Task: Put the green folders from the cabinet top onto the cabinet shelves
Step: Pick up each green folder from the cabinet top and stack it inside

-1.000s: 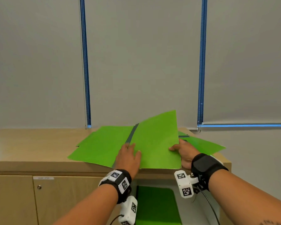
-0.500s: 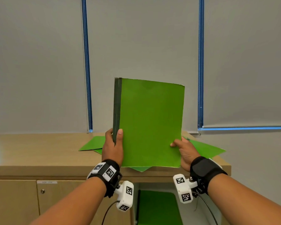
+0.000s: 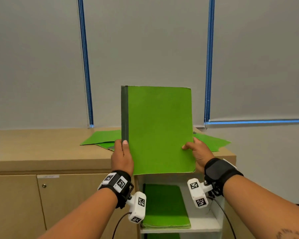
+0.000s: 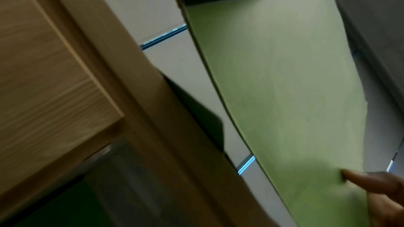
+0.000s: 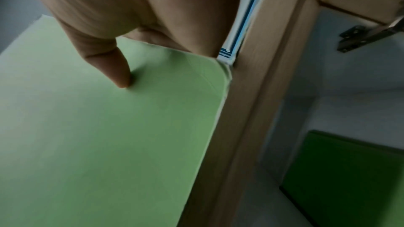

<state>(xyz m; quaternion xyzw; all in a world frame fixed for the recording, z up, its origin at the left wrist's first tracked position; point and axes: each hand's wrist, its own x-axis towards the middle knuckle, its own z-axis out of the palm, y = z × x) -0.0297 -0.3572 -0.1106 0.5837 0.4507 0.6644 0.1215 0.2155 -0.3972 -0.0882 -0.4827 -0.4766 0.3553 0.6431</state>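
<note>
A closed green folder [image 3: 160, 130] with a dark spine stands upright in the air in front of the cabinet top [image 3: 41, 149]. My left hand [image 3: 122, 156] grips its spine edge near the bottom. My right hand [image 3: 198, 152] pinches its lower right edge, thumb on the front cover [image 5: 122, 78]. The same folder fills the left wrist view [image 4: 284, 92]. More green folders [image 3: 102, 138] lie flat on the cabinet top behind it, one [image 3: 212, 141] poking out at the right. A stack of green folders [image 3: 164, 206] lies on the open white shelf [image 3: 204, 225] below.
Closed wooden cabinet doors [image 3: 64, 204] stand to the left of the open compartment. An open door with a metal hinge [image 5: 367, 35] shows in the right wrist view. Grey roller blinds with blue cords [image 3: 85, 66] hang behind the cabinet.
The folder was lying open on the cabinet top; both hands closed it and lifted it upright. Since half a second ago it has barely moved.
</note>
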